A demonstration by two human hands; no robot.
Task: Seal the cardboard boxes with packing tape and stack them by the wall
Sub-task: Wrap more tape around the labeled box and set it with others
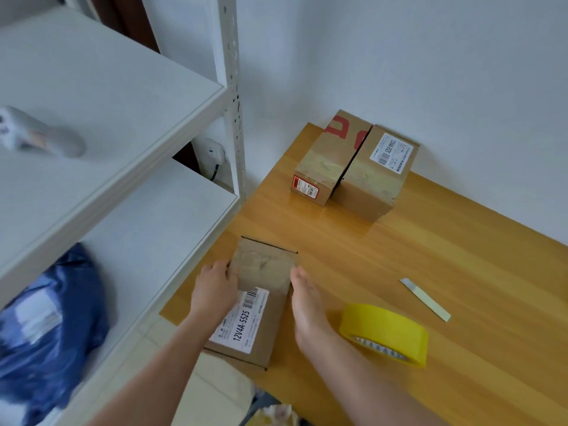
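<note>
Cardboard box (258, 302) at 6 o'clock on the wooden table (445, 241), close to the near edge, lengthwise toward 12. Held from both sides. Left hand (215, 290) at its 9 o'clock side, fingers curled over the top edge, tips blurred and hard to separate. Right hand (307, 302) flat against its 3 o'clock side, fingers straight and pressed together, thumb hidden. White label (242, 321) reading 12V4A-5525 on top, partly covered by the left wrist. Far half of the lid dull and smeared; taped or not, impossible to tell. Three boxes in all. The other two at 12 o'clock, side by side and touching, far ends against the white wall (399, 56): red-printed box (325, 161) toward 11, white-labelled box (375, 176) toward 1, each with a glossy band of tape across the top. One roll of yellow tape (384, 333) at 4 o'clock, just beside the right forearm. One thin pale strip (425, 299) at 3 o'clock, blade-like, too small to identify. White metal shelving (123, 118) at 9 o'clock, two boards in view, cut off by the frame. One blurred grey object (40, 136) on the upper board, unrecognisable. One blue bag (52, 318) on the lower, blurred and cut off at 8 o'clock.
</note>
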